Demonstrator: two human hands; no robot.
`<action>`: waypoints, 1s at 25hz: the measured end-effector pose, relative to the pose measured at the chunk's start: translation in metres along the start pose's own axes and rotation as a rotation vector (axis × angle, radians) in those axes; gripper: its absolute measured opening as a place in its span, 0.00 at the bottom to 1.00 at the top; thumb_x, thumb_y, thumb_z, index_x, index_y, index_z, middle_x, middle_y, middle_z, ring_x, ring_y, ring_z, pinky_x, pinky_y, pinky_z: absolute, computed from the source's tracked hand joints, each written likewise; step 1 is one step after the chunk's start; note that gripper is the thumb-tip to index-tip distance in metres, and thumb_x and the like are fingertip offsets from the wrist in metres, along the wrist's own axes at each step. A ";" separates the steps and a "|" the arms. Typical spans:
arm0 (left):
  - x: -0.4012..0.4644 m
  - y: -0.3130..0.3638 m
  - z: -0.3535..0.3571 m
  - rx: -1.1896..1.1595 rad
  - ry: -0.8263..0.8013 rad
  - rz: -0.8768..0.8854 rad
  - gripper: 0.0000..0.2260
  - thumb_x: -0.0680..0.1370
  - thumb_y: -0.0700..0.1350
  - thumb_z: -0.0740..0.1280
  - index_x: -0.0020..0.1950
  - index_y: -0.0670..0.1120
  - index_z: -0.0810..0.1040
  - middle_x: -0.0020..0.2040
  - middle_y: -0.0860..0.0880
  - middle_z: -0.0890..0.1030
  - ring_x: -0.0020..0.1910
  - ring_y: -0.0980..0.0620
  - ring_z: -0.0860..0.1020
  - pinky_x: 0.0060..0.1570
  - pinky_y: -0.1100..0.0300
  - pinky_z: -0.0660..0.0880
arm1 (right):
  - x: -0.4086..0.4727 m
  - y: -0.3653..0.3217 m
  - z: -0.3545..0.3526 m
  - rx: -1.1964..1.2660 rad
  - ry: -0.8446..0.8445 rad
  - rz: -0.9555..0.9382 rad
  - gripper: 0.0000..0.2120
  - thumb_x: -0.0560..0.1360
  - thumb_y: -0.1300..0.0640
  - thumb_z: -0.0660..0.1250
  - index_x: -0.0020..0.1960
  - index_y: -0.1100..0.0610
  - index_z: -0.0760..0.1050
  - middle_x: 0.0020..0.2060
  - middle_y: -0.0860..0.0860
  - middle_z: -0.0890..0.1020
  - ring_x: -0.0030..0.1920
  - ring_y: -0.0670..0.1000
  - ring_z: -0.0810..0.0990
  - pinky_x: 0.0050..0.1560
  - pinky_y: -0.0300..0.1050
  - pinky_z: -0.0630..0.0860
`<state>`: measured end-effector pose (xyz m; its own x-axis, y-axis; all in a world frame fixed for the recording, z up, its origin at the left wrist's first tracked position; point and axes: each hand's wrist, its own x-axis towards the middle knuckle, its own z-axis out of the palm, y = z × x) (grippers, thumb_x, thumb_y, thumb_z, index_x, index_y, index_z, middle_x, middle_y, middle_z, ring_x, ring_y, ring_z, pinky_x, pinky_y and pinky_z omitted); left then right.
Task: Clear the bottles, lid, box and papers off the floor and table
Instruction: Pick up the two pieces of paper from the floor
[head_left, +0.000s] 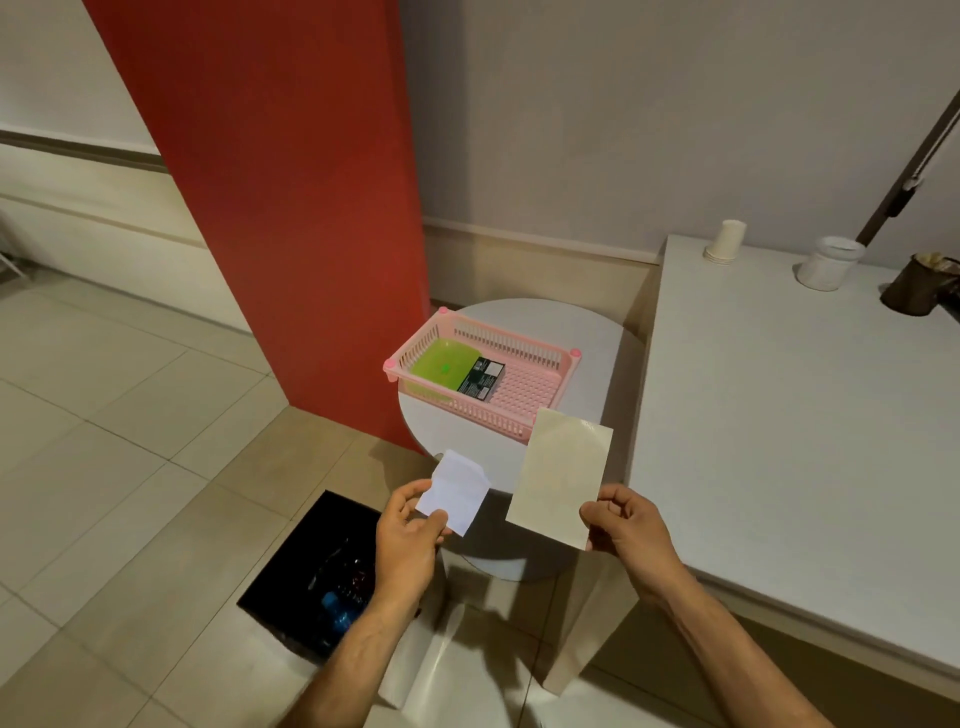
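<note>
- Round table (587, 332), centre frame, bears a pink basket (519, 345) holding a green lid (441, 364) and dark box (480, 381).
- Black bin (291, 561), lower left, holds bottles (337, 605).
- Right hand (621, 525) pinches beige paper (558, 475), lower centre.
- Left hand (408, 530) pinches white folded paper (454, 491).

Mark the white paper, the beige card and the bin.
white paper (457, 493), head view, middle of the folded sheet
beige card (561, 478), head view, centre of its face
bin (301, 561), head view, dark inner wall
</note>
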<state>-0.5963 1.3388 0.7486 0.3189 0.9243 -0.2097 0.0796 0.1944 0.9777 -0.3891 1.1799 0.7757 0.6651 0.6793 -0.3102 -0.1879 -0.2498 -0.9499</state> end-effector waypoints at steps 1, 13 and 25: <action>0.016 0.005 0.004 -0.002 0.004 0.004 0.18 0.75 0.30 0.69 0.58 0.50 0.79 0.48 0.42 0.81 0.36 0.53 0.82 0.38 0.62 0.79 | 0.015 -0.008 0.002 0.007 0.001 -0.004 0.03 0.77 0.67 0.67 0.50 0.64 0.78 0.38 0.62 0.83 0.36 0.54 0.81 0.39 0.46 0.80; 0.206 0.023 0.091 0.129 -0.126 -0.021 0.15 0.78 0.33 0.67 0.60 0.49 0.82 0.48 0.43 0.83 0.38 0.49 0.82 0.35 0.61 0.78 | 0.173 -0.059 0.003 0.038 0.180 0.021 0.08 0.77 0.67 0.67 0.53 0.57 0.80 0.43 0.58 0.85 0.47 0.68 0.81 0.45 0.56 0.83; 0.427 -0.061 0.177 0.623 -0.662 -0.188 0.26 0.76 0.32 0.70 0.73 0.34 0.68 0.62 0.33 0.78 0.62 0.41 0.77 0.56 0.62 0.72 | 0.288 -0.033 0.021 -0.077 0.327 0.247 0.06 0.77 0.67 0.66 0.52 0.62 0.78 0.44 0.72 0.79 0.36 0.59 0.80 0.36 0.54 0.79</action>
<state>-0.2976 1.6636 0.5974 0.7085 0.4820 -0.5155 0.6165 -0.0671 0.7845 -0.2068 1.3981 0.7166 0.8037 0.3409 -0.4876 -0.3238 -0.4370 -0.8392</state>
